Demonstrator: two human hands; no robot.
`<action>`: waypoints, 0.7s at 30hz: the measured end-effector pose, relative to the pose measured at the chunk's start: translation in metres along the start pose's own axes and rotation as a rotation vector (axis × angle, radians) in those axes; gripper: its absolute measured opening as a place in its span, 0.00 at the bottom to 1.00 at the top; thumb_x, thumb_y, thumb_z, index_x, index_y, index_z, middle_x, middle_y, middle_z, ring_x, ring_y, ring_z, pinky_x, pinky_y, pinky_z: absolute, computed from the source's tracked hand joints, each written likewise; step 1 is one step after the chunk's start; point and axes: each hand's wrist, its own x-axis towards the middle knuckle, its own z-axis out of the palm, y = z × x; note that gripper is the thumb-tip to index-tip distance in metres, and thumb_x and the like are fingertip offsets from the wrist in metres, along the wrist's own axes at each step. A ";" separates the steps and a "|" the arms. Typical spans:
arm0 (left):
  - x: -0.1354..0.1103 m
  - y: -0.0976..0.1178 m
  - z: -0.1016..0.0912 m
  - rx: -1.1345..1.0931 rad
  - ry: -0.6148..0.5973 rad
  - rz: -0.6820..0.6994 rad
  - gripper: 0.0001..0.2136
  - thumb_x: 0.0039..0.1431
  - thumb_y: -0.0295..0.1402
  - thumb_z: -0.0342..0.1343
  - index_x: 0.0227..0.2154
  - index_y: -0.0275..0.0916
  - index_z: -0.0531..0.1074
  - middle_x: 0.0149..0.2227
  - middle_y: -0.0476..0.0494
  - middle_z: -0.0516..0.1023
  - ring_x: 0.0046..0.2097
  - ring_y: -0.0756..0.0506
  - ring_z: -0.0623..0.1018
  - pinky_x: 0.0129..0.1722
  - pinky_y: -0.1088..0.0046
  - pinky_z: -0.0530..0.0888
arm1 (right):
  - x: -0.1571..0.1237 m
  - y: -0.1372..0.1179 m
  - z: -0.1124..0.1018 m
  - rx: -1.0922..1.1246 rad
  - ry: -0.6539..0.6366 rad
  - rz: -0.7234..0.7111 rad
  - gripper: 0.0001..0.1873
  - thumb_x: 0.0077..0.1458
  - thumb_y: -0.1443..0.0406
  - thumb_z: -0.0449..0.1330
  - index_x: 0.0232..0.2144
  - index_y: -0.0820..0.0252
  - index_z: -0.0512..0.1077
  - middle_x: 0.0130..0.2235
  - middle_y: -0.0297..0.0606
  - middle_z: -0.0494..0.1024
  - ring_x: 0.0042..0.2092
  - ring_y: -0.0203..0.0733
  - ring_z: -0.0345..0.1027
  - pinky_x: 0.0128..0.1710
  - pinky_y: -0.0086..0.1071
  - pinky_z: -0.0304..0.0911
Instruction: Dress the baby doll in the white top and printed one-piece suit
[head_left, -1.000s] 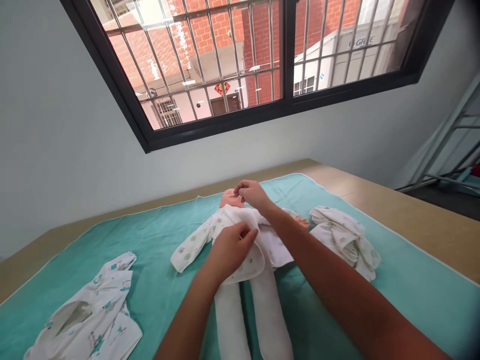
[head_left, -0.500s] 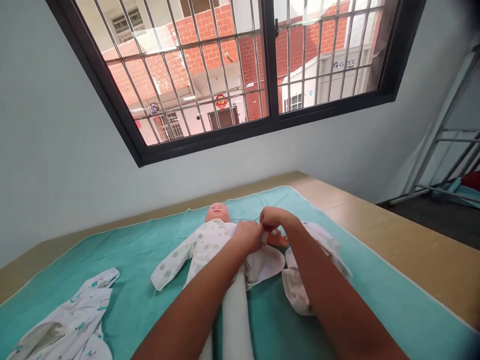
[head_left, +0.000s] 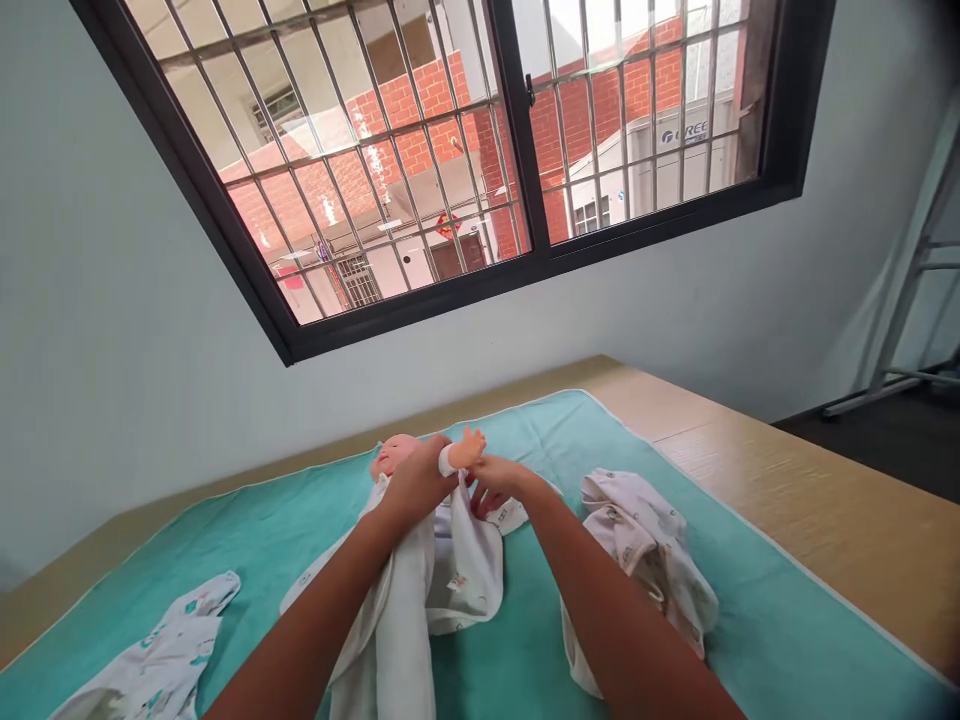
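Note:
A baby doll (head_left: 393, 453) lies on its back in a white printed garment (head_left: 474, 578), its head toward the window. My left hand (head_left: 418, 484) is closed around the doll's arm near a white cuff and holds it raised. The doll's bare hand (head_left: 469, 448) sticks up between my two hands. Just below it, my right hand (head_left: 498, 482) has its fingers bent and closed at the edge of the garment's loose side, which hangs open under them. My left forearm hides much of the doll's body.
Crumpled white printed baby clothes (head_left: 637, 540) lie to the right, partly behind my right forearm. Another white garment with teal prints (head_left: 169, 640) lies at the left. A teal mat (head_left: 300, 510) covers most of the wooden table (head_left: 787, 480), beneath a barred window (head_left: 532, 250).
The doll has turned onto its side a little and its arm now points up. My left hand has moved left with that arm; my right hand has come lower and left, to the cloth.

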 end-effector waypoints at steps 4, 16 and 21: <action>0.002 0.004 0.009 0.053 -0.014 0.022 0.02 0.53 0.32 0.54 0.29 0.40 0.66 0.27 0.50 0.75 0.28 0.49 0.72 0.26 0.73 0.57 | -0.012 0.005 -0.006 0.332 -0.123 -0.020 0.28 0.59 0.44 0.48 0.36 0.64 0.69 0.31 0.46 0.79 0.29 0.41 0.75 0.26 0.29 0.68; 0.006 -0.005 -0.006 0.607 -0.220 0.189 0.09 0.51 0.24 0.52 0.35 0.41 0.67 0.35 0.44 0.77 0.35 0.42 0.77 0.30 0.70 0.63 | -0.015 -0.002 -0.033 0.801 0.168 -0.257 0.13 0.53 0.57 0.62 0.28 0.60 0.65 0.23 0.29 0.67 0.26 0.33 0.62 0.26 0.27 0.63; 0.012 -0.009 -0.013 0.660 -0.272 0.136 0.14 0.50 0.19 0.50 0.38 0.41 0.69 0.35 0.41 0.76 0.38 0.40 0.78 0.35 0.67 0.68 | -0.023 -0.010 -0.043 0.924 0.157 -0.264 0.17 0.52 0.54 0.63 0.25 0.60 0.65 0.23 0.31 0.69 0.27 0.36 0.65 0.31 0.30 0.66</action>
